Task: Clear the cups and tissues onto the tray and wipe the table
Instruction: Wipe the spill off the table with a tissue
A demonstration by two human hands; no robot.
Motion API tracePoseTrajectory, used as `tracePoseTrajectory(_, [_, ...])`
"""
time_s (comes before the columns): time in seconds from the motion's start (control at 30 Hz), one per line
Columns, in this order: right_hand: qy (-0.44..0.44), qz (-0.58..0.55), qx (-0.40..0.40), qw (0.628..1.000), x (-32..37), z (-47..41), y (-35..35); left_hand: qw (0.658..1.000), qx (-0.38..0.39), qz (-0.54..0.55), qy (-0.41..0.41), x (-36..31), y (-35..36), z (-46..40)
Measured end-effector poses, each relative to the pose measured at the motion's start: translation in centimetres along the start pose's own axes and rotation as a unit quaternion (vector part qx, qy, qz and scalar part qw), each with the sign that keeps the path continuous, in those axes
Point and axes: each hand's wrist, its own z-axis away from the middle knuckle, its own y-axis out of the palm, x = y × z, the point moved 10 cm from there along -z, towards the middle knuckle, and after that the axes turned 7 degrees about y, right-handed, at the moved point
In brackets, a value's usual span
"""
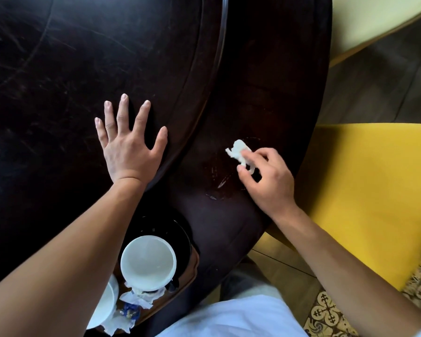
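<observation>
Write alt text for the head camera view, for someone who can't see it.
A person's right hand presses a small white tissue against a dark round table, while the left hand rests flat with fingers spread. Near the body, a white cup and crumpled tissues sit together on a tray.

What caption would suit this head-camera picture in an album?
Right hand wipes the dark table with a tissue; left hand lies flat.
</observation>
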Motion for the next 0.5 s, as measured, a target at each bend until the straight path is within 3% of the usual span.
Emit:
tracePoseTrajectory(0.23, [-0.002, 0.039, -0.025, 0.999, -1.0, 0.2, -0.4, 1.000, -0.002, 0.004, 0.002, -0.1, 0.0, 0.0])
tracePoseTrajectory(0.5, [-0.025, 0.092, 0.028, 0.995, -0.5, -0.9, 0.6, 1.000, -0.004, 0.002, 0.002, 0.0, 0.0, 0.0])
